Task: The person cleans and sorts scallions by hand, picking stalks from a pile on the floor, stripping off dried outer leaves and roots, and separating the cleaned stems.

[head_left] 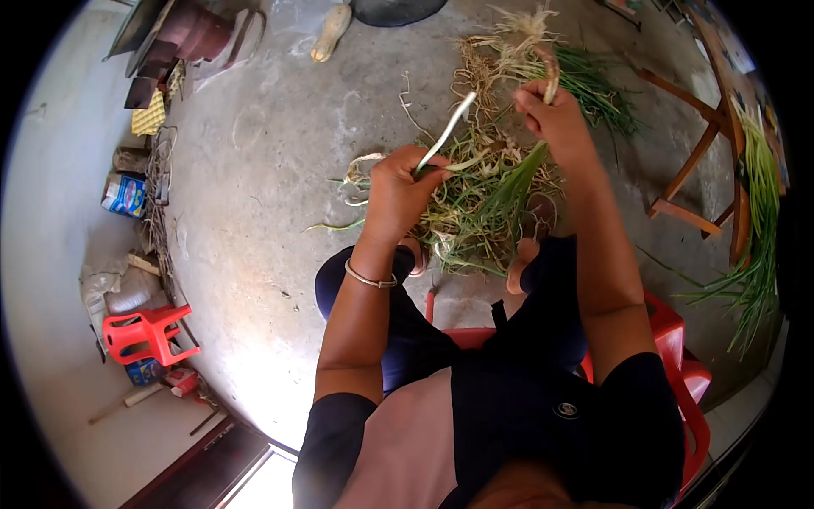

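Observation:
My left hand (pixel 403 191) is closed around a peeled white scallion stalk (pixel 449 127), which points up and away from the fist. A pale strip of leaf or skin also shows beside its fingers. My right hand (pixel 549 117) grips an unpeeled scallion (pixel 551 75) with brownish outer skin, its bulb end upward. Green leaves (pixel 519 185) hang below that hand; whether they belong to the same scallion I cannot tell. Between my feet lies a heap of peelings and leaves (pixel 466 212). Beyond the right hand rests a bunch of green scallions (pixel 598 89) with pale roots.
More long scallions (pixel 761 182) hang over a wooden bench (pixel 736 170) at right. A butternut squash (pixel 331 32) and a dark round pan (pixel 398 8) are at the far side. A small red stool (pixel 148 333) stands by the left wall. I sit on a red plastic chair (pixel 670 339).

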### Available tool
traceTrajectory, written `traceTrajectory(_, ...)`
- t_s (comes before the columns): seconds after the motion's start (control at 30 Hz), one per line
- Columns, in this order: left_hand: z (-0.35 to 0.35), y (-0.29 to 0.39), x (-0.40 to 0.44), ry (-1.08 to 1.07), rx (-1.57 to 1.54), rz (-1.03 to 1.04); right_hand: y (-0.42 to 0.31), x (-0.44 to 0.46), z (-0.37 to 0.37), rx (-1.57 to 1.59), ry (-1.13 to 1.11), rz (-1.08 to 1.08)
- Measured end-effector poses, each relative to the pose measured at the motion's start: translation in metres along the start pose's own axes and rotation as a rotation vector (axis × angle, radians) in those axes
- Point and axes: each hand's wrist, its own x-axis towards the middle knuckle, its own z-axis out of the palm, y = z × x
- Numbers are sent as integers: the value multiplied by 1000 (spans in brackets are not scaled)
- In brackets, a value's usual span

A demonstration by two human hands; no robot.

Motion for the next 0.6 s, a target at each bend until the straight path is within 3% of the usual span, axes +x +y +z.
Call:
traceTrajectory(0.1,-3,3,0,6,13,-23,-3,-5,-2,-53,-13,-34)
traceTrajectory(0.2,-3,6,1,4,-2,33,-4,-17,14,-183,-411,-99)
traceTrajectory(0.3,-2,11,2,37,33,128,13,-24,34,-157,-475,-107)
traceTrajectory(0.6,-2,4,4,5,134,108,4,-30,37,-269,-506,54)
